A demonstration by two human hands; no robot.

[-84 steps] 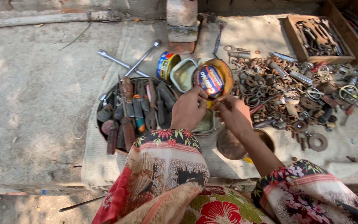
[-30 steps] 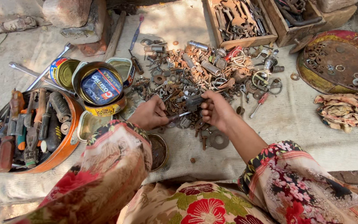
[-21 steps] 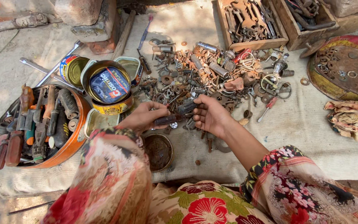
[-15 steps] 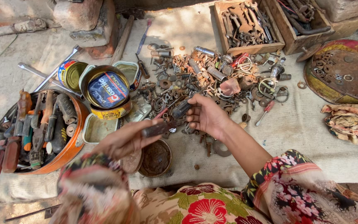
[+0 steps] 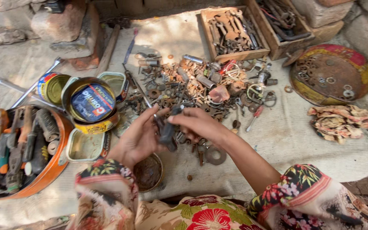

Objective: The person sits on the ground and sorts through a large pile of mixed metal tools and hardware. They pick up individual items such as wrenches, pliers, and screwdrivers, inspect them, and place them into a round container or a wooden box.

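L hand (image 5: 139,138) & R hand (image 5: 196,124) share a grip on a dark metal tool (image 5: 168,130); rusty scrap pile (image 5: 201,87) just beyond the grip; stacked tins (image 5: 91,104) left of it; washer (image 5: 215,155) near, lower right.

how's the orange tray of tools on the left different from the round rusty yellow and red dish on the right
The orange metal tray is packed with long-handled tools lying side by side; the round rusty dish with the yellow and red rim holds only a few small washers and rings, with most of its bottom bare. The tray's wall looks deeper, the dish shallow. The tray lies beside the left hand, the dish beyond the right hand. Both are worn metal containers resting on the cloth.
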